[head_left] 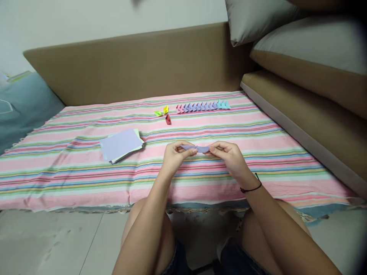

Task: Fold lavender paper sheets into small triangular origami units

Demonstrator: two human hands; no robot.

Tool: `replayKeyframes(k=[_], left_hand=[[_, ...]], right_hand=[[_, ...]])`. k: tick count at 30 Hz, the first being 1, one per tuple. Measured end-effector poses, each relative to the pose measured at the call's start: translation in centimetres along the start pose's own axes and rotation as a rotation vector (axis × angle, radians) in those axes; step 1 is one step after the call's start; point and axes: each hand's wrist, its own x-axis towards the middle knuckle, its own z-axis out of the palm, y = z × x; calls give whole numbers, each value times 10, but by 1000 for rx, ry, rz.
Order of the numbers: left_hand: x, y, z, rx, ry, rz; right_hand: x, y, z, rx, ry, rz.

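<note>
Both hands pinch a narrow folded strip of lavender paper (198,148) just above the striped cloth. My left hand (175,156) grips its left end with thumb and fingers closed. My right hand (229,154), with a black band on the wrist, grips the right end the same way. The strip lies roughly level between them.
A stack of pastel paper sheets (120,145) lies to the left on the striped cloth (86,179). Farther back sits a row of folded paper boats (203,106) with yellow-green (162,111) and red (168,119) ones beside it. Cushions (309,49) rise at right.
</note>
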Motion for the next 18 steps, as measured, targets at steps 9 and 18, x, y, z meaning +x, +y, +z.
replayKeyframes(k=[9,18], left_hand=[[1,-4,-3,6,27,19],[1,-12,-1,43,-104,82]], right_hand=[[-6,3,10,126,-92,88],[-5,6,22,-55,-68,40]])
